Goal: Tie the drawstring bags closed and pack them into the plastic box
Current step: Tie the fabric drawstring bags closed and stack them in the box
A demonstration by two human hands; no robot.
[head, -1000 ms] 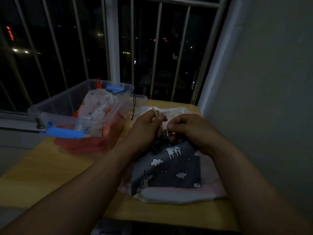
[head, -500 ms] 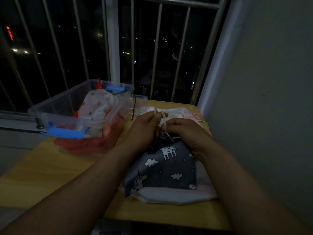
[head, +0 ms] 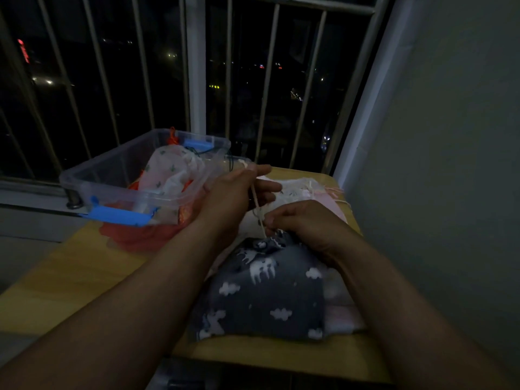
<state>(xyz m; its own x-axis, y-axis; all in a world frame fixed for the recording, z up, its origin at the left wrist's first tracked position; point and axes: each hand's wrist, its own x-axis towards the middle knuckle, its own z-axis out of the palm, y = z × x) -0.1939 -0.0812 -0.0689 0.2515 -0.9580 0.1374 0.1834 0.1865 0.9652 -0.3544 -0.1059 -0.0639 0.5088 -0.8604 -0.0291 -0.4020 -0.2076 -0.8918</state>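
A dark grey drawstring bag [head: 267,294] printed with white unicorns and clouds lies on the wooden table [head: 70,277], its mouth bunched together. My left hand [head: 233,198] pinches the pale drawstring [head: 256,202] and holds it taut, up and to the left. At the bag's gathered neck my right hand [head: 301,223] grips the fabric and the cord's lower end. Left of the hands stands a clear plastic box [head: 118,187] with blue latches, holding a pale printed bag [head: 168,170] and something orange.
More pale and pink bags [head: 309,190] lie under and behind the grey one. A red-orange bag [head: 135,237] sits under the box's near edge. Window bars rise behind the table; a wall runs close along the right.
My left hand has moved up and to the left, drawing the cord out from the bag's neck. The right hand stayed at the neck, and the bag's mouth is more gathered.
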